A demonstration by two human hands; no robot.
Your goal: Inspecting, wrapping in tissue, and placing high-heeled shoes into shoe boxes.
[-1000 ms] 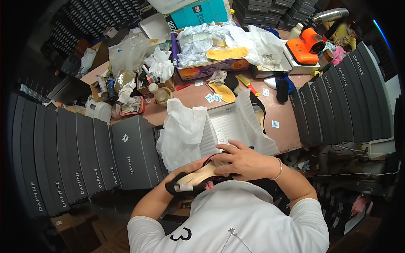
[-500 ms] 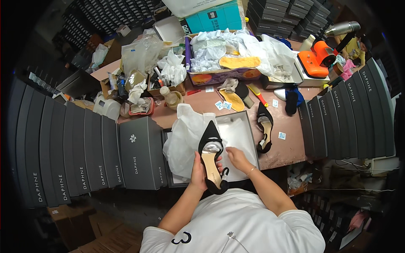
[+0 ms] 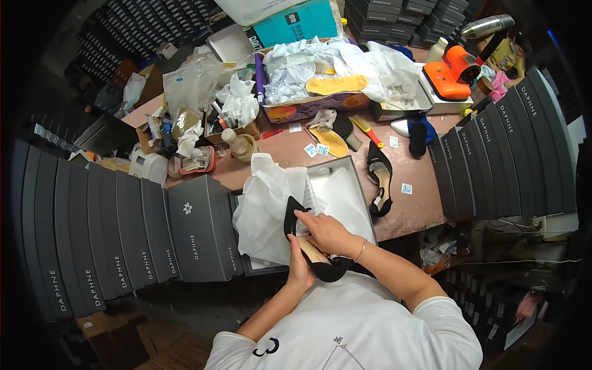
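A black pointed-toe slingback shoe (image 3: 312,253) with a beige insole is held above the near part of an open grey shoebox (image 3: 364,201), its toe pointing away from me. My left hand (image 3: 300,270) is closed around the shoe's left side and underside. My right hand (image 3: 332,235) lies across the front opening, fingers on the black upper near the toe and hiding the filling inside. White tissue paper (image 3: 264,213) spills over the box's left side. The matching black shoe (image 3: 383,180) rests on the table, right of the box.
Grey shoeboxes (image 3: 200,228) line the left, with another row of shoeboxes (image 3: 487,163) at right. Behind are a carton (image 3: 311,110) of crumpled paper, yellow insoles (image 3: 336,85), a red-yellow handled brush (image 3: 367,131), an orange device (image 3: 447,80) and a plastic bottle (image 3: 234,140).
My right hand has moved left from beside the shoe onto its front part. The shoe has turned slightly and its toe has dropped lower. The view has shifted a little.
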